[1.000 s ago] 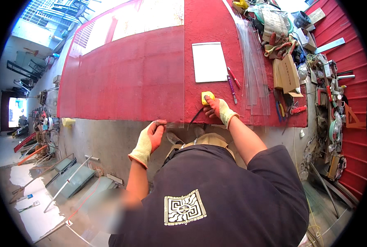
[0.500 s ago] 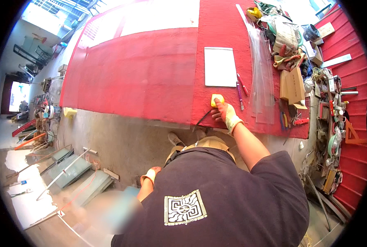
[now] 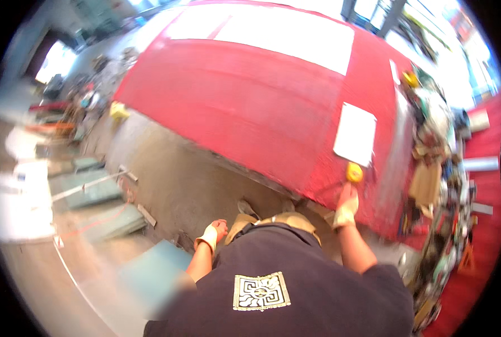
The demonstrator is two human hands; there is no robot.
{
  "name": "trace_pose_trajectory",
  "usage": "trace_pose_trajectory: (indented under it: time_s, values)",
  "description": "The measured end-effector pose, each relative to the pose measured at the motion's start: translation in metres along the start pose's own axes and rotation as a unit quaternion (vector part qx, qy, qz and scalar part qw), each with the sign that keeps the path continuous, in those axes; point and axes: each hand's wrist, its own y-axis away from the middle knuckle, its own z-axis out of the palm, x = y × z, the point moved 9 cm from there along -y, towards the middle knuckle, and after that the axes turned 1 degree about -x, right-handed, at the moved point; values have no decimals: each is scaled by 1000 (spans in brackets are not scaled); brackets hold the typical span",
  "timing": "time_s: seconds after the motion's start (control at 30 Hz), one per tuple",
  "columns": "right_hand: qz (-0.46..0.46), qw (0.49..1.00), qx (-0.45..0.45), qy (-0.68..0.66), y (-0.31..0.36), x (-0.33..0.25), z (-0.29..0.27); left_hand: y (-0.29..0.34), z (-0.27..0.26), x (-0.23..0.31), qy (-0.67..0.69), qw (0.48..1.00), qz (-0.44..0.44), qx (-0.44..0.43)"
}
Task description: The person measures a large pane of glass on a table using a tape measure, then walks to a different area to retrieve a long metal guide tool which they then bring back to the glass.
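My right hand [image 3: 347, 205], in a pale work glove with orange fingers, reaches over the near right part of the red-covered table [image 3: 250, 106]. Its fingers close on the lower end of a yellow tape measure [image 3: 354, 172]; blur hides the exact grip. Just beyond the tape measure lies a white sheet or pad [image 3: 355, 133]. My left hand [image 3: 212, 231], gloved the same way, hangs low beside my body, off the table's near edge. Its fingers are loosely bent and a little apart, with nothing visible in them.
Clear strips [image 3: 395, 160] lie along the table's right side, beside a cardboard box [image 3: 424, 182] and heaped odds and ends. Glass-like sheets [image 3: 112, 223] rest low on the left, with a blue-green panel [image 3: 157, 268] nearer me. A yellow block [image 3: 118, 110] sits by the table's left corner.
My view has swung left, so the table appears turned and shifted right. The tape measure appears nearer the white sheet, with my right hand behind it. My left hand shows more fully and farther forward.
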Motion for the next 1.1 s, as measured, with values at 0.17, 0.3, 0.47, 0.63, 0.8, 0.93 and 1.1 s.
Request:
trace_pose_trajectory:
  time_s: [0.17,0.3,0.47,0.63,0.8,0.93,1.1]
  values:
    - [176,963,-123,160,54,104,40,-70,-25,-71,-325,942,85,19]
    - [384,919,-42,79,68,173,44,-90,-53,-104,-308,948,-32,-76]
    - [353,920,-122,117,48,168,99,-122,-143,-181,-142,990,-5,-20]
    - [344,926,-103,113,51,147,126,-131,-175,-152,160,983,-85,-21]
    - [361,929,-10,85,37,162,97,-90,-189,10,244,968,-63,-1]
    - [353,929,-5,114,50,156,115,-105,-211,67,247,968,-33,-2]
    - [351,909,138,178,34,195,87,-131,-240,152,246,969,-5,-16]
